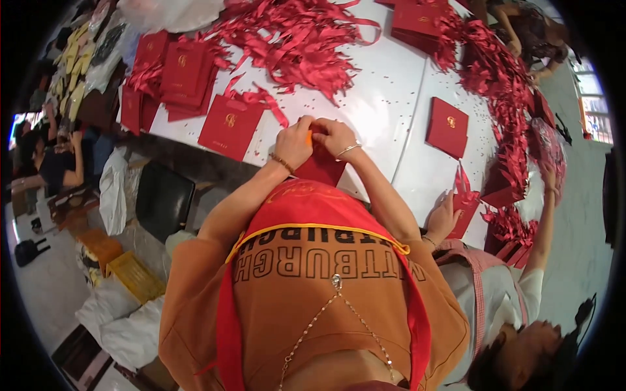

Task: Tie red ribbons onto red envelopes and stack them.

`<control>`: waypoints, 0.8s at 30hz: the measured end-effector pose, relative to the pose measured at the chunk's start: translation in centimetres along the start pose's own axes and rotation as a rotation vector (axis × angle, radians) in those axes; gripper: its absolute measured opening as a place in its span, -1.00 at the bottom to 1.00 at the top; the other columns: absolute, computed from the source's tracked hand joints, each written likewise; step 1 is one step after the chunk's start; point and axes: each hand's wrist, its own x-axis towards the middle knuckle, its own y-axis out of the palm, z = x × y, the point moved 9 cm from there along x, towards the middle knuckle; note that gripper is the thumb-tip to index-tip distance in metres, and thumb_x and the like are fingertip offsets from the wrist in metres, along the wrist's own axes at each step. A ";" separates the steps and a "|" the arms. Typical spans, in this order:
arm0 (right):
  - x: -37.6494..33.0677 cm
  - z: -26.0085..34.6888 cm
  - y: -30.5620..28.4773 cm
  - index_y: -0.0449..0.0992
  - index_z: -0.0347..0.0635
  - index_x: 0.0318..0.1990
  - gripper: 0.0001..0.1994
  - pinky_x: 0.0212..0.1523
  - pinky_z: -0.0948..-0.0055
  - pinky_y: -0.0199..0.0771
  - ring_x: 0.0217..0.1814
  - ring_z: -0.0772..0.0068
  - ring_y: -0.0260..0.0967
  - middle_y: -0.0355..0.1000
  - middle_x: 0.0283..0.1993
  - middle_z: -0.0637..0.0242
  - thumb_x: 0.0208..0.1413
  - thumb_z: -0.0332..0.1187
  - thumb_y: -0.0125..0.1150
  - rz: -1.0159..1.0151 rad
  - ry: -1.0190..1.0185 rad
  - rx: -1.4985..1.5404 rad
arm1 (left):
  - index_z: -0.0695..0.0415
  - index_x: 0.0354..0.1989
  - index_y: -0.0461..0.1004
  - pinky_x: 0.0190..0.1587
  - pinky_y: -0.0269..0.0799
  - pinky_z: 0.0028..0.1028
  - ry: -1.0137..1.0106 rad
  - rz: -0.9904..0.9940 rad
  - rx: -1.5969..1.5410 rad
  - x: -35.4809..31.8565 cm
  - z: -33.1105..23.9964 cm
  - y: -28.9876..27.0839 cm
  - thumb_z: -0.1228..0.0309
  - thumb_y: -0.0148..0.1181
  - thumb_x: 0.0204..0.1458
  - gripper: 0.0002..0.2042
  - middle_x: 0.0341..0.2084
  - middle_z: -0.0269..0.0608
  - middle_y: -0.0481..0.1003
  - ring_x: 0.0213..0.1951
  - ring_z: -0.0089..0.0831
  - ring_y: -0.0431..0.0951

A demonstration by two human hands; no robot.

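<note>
At the near edge of the white table my left hand (pixel 293 146) and my right hand (pixel 334 137) meet over a dark red paper bag (pixel 324 167). The left fingers are closed around a small orange object (pixel 309 137), mostly hidden, so its kind does not show. My right hand's fingers are bent and pressed at the bag's upper edge. A flat red gift bag (pixel 230 126) with a gold emblem and a ribbon handle (pixel 262 99) lies just left of my hands.
A large heap of red ribbons (pixel 293 45) covers the far table. Stacked red bags (pixel 186 73) stand at the left, another bag (pixel 447 126) at the right. A co-worker's hand (pixel 443 218) touches a bag beside me. A black chair (pixel 164 201) stands lower left.
</note>
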 end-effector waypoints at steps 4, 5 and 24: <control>-0.1 -0.5 0.3 0.42 0.02 -0.14 -0.70 -0.20 0.27 0.36 -0.22 0.12 0.38 0.44 -0.29 0.19 -0.12 -0.27 0.10 -0.018 0.001 0.034 | 0.13 -0.25 0.25 -0.52 0.33 -0.23 0.053 -0.018 0.030 0.0 -0.2 0.0 0.56 0.02 -0.17 -0.75 -0.59 -0.04 0.43 -0.52 -0.06 0.45; -0.1 -1.1 0.6 0.41 0.02 -0.13 -0.68 -0.21 0.28 0.36 -0.22 0.13 0.38 0.45 -0.30 0.19 -0.12 -0.26 0.11 -0.005 0.025 0.042 | 0.14 -0.24 0.26 -0.54 0.33 -0.29 -0.117 0.064 -0.096 0.3 1.6 0.5 0.54 0.05 -0.16 -0.74 -0.64 -0.05 0.42 -0.56 -0.12 0.44; -3.0 4.3 -0.6 0.39 -0.04 -0.38 -0.82 -0.31 0.28 0.10 -0.45 0.24 0.33 0.41 -0.52 0.28 -0.17 -0.25 0.18 -0.223 -0.209 -0.358 | 0.18 -0.47 0.50 -0.07 0.20 -0.40 0.334 1.055 0.077 4.1 3.2 5.4 0.28 0.00 -0.05 -0.77 -0.21 -0.17 0.42 -0.16 -0.32 0.35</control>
